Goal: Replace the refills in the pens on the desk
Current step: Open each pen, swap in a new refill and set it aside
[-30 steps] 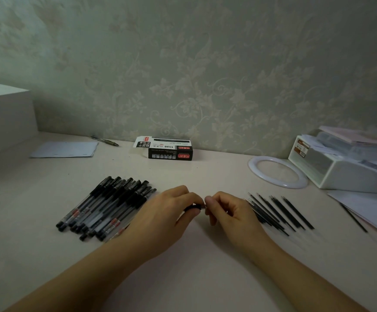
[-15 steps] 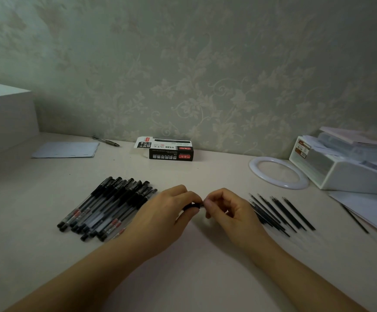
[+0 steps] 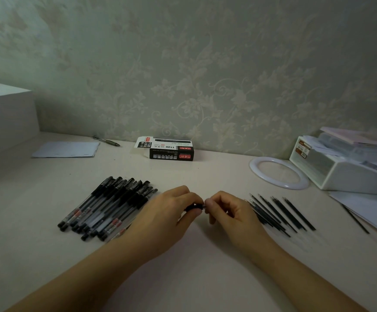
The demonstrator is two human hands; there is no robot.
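Both forearms reach in from the near edge over the pale table (image 3: 196, 278). Left hand (image 3: 160, 219): fingers (image 3: 192, 199) curled over, thumb under, gripping the black end of a pen (image 3: 194, 207); most of the pen is hidden beneath the hand. Right hand (image 3: 232, 212): thumb and forefinger pinch the pen's tip where it pokes out of the left hand, the other fingers loosely curled. The two hands meet at mid-table, almost touching.

Against the frames from a second and half a second ago: same grip, same spot. The hands sit marginally closer together; no part has come off the pen that can be seen. Piles either side unchanged.

Just left of the left hand, a heap of capped black pens (image 3: 106, 208) lies slantwise, caps toward the wall, partly under the left wrist. Just right of the right hand, loose thin black refills (image 3: 279, 212) lie fanned out in a row. One more thin black stick (image 3: 355, 219) lies further right on some papers (image 3: 367, 208).

Farther back: a white ring (image 3: 279, 173), a white tray of papers (image 3: 345, 167) at the right, a black-and-white pen box (image 3: 169, 149) near the wall, a flat blue-grey sheet (image 3: 67, 149) with a single pen (image 3: 106, 141) behind it, and a white box (image 3: 5, 118) at far left. Patterned wallpaper (image 3: 205, 75) behind.
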